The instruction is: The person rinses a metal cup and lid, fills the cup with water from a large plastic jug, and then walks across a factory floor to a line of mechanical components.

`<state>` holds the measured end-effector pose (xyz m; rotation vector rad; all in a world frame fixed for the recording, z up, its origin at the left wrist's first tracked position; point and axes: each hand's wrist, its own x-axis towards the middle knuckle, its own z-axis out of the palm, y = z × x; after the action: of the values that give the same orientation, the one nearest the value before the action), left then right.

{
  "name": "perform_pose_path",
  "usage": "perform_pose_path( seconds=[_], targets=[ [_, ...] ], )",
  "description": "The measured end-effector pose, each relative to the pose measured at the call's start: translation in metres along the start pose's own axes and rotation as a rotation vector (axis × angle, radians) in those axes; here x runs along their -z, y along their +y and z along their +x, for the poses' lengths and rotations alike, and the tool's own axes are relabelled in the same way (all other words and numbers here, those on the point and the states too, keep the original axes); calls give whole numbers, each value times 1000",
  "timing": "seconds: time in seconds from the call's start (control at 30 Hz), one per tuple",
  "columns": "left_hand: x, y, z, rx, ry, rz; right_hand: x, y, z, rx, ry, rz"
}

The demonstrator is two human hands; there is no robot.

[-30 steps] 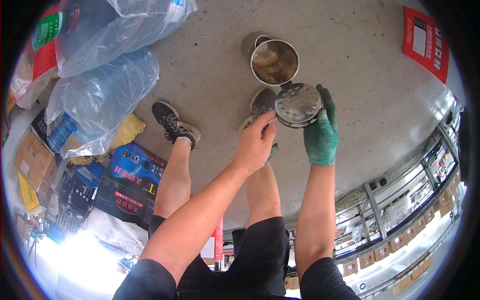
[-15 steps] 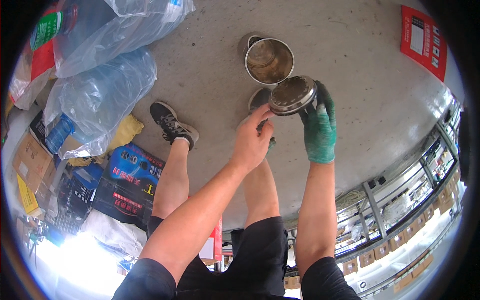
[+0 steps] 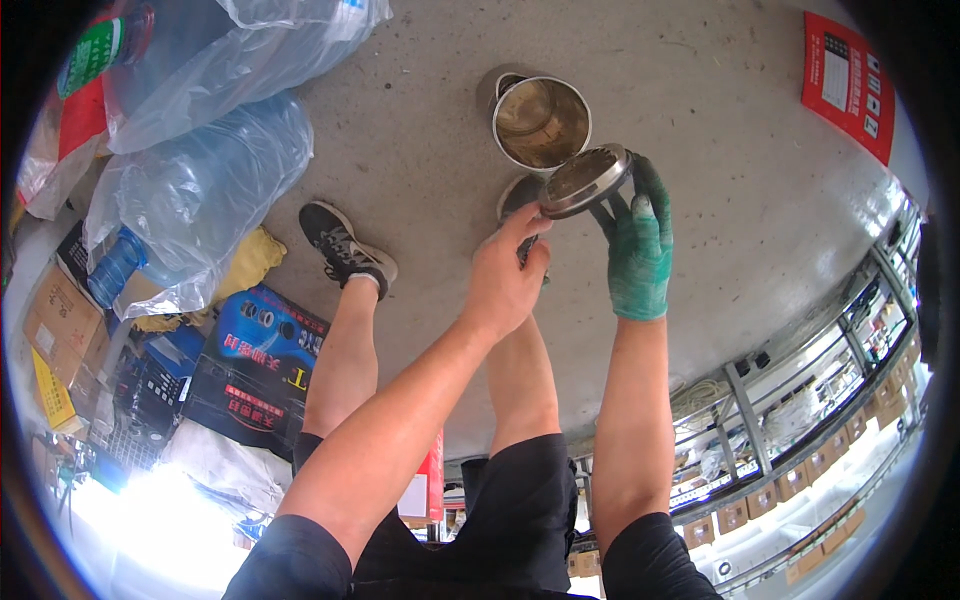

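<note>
A round, shallow metal lid [image 3: 588, 182], with a dull brown face and a shiny rim, is held up and tilted between my two hands. My right hand [image 3: 640, 262], in a green glove with dark fingers, grips its right side. The bare fingertips of my left hand [image 3: 505, 285] are closed at its lower left rim. A dark and green bit shows under the left palm; what it is I cannot make out. Just beyond the lid a metal pot [image 3: 487, 98] with a side handle stands on the floor, its mouth uncovered and its inside stained brown.
Large clear water bottles [image 3: 215, 165] in plastic bags lie at the left, above a yellow cloth [image 3: 258, 262] and a black-and-blue box [image 3: 255, 365]. A red printed sheet [image 3: 850, 85] is at the far right. Metal shelving [image 3: 745, 415] with small cartons runs along the lower right.
The lid has tipped, so its face shows less and its rim more. My right hand's fingers have shifted slightly around it. My left hand has barely moved.
</note>
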<state>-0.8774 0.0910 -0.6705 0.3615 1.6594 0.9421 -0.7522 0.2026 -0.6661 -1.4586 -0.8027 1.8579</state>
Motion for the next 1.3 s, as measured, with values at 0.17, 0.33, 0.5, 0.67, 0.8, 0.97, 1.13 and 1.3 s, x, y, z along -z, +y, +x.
perform_pose_path(
  seconds=[0.17, 0.33, 0.5, 0.67, 0.8, 0.97, 1.13, 1.3],
  targets=[
    [5, 2, 0, -6, -49, 87, -9, -5, 1, -4, 22, -105],
    [2, 10, -3, -24, -133, 285, -5, -4, 6, -21, 54, -140],
    [-3, 9, -1, -39, -142, 270, 4, 4, 9, 12, 20, 23],
    [-5, 4, 0, -104, -142, 280, 8, -2, 7, -58, 49, 214],
    [-7, -2, -1, -166, -97, 335, 6, -1, 8, -44, 64, 192],
    [-2, -2, 0, -135, -73, 285, -4, -2, 10, 28, 56, -77],
    [5, -2, 2, -152, -49, 266, -6, -3, 10, 8, 50, -104],
    [10, -2, 5, -148, -49, 259, -9, -8, 13, -3, 61, -181]
  ],
)
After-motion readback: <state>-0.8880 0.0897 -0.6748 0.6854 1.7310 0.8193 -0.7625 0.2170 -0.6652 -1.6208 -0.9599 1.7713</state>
